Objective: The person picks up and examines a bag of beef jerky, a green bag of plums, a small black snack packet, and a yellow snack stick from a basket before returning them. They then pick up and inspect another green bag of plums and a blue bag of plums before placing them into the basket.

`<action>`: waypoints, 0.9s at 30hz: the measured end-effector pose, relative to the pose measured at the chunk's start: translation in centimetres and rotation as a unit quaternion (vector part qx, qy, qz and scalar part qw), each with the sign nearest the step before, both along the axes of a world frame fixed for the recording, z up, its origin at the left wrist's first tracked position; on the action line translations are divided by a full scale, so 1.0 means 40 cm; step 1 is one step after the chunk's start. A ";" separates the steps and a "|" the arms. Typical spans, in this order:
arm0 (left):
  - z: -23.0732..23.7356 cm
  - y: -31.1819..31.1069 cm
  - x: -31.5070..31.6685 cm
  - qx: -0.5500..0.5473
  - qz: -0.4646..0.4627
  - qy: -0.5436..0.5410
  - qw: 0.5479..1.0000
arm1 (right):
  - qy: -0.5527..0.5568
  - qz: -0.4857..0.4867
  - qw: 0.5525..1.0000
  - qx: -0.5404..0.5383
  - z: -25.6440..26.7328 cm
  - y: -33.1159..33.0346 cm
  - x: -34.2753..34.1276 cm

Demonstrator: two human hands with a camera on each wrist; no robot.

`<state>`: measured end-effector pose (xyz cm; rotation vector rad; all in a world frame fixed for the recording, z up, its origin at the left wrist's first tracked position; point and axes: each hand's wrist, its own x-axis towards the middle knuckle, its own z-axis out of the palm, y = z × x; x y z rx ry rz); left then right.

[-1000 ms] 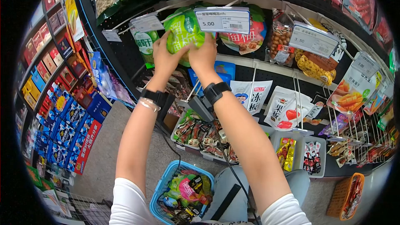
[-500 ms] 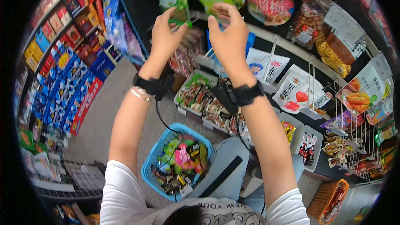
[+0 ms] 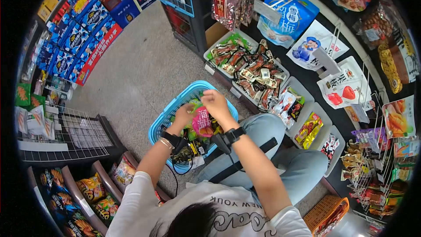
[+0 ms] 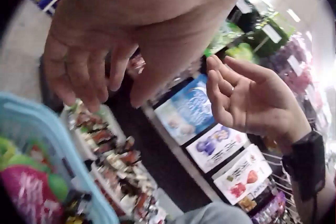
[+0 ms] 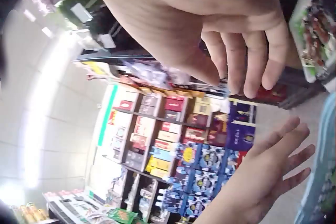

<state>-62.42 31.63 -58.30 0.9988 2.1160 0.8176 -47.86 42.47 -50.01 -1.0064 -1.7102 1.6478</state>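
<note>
Both hands are above the basket (image 4: 31, 109) and they hold nothing: the left hand (image 3: 184, 114) has its fingers softly bent with the thumb apart, and the right hand (image 3: 215, 104) is also released, its fingers loosely curved around only air. Between the two hands and lower, the pink bag (image 3: 202, 123) lies on top in the basket. Ahead and to the right of the right hand, outside the basket, are many snack packets (image 3: 261, 72). The step in hand seems to be the settling of bags inside the basket. To do it well, the hands should come down gently on both sides of the pink bag and press it flat, without squeezing, because a soft bag could slide or burst. Also the knee (image 3: 264, 127), to the right of the right hand, should not push the basket
</note>
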 end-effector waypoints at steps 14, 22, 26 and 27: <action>-0.395 -0.023 0.021 -0.022 0.169 -0.089 0.981 | -0.221 -0.022 0.975 -0.006 -0.221 -0.031 0.078; -0.010 -0.064 -0.005 0.163 0.160 -0.245 0.942 | -0.117 -0.013 0.992 -0.035 -0.214 -0.021 0.074; 0.167 -0.083 -0.029 0.222 0.198 -0.340 0.892 | -0.007 0.007 0.997 -0.075 -0.129 -0.011 0.068; 0.215 -0.079 -0.027 0.231 0.208 -0.371 0.875 | 0.000 0.019 0.998 -0.062 -0.097 -0.008 0.069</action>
